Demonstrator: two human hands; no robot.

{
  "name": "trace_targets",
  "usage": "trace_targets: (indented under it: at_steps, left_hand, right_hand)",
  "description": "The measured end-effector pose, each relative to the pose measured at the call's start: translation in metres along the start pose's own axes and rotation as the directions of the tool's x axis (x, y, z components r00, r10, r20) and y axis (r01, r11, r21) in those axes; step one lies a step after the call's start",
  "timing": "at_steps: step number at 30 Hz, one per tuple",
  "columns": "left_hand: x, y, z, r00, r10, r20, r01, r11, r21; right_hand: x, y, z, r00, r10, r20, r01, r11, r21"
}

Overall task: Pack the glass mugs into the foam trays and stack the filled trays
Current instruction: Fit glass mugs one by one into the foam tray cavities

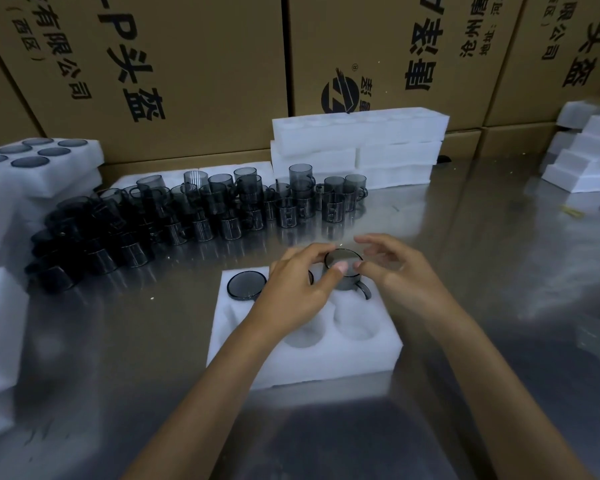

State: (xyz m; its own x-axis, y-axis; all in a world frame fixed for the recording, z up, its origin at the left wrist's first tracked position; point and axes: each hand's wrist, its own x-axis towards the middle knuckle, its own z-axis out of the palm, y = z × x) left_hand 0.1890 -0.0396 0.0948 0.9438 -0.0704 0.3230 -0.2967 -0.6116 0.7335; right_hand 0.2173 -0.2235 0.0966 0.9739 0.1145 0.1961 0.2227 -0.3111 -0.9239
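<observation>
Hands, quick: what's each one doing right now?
Left hand: fingers and thumb pinch the rim of the glass mug over the foam tray.
Right hand: open, fingers relaxed beside the mug.

Matt white foam tray [326, 362]; glossy smoked-glass mugs [222, 209].

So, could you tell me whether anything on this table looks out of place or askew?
Yes: the loose mugs are piled in a jumble, those at the left end tipped on their sides. The mug under both hands sits proud of its tray pocket, handle sticking out.
</observation>
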Motion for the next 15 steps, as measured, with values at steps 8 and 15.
trace_targets:
  at_steps: [8, 15]
  left_hand:
    - [0.0, -0.002, 0.003, 0.997, 0.057, -0.043, -0.046, 0.975, 0.219]
    - [0.001, -0.007, 0.005, 0.999, -0.01, 0.039, -0.007, 0.907, 0.421]
  right_hand:
    - [-0.003, 0.003, -0.003, 0.978, 0.003, 0.206, -0.03, 0.991, 0.127]
    - [-0.006, 0.011, 0.006, 0.972, 0.032, 0.233, -0.078, 0.978, 0.192]
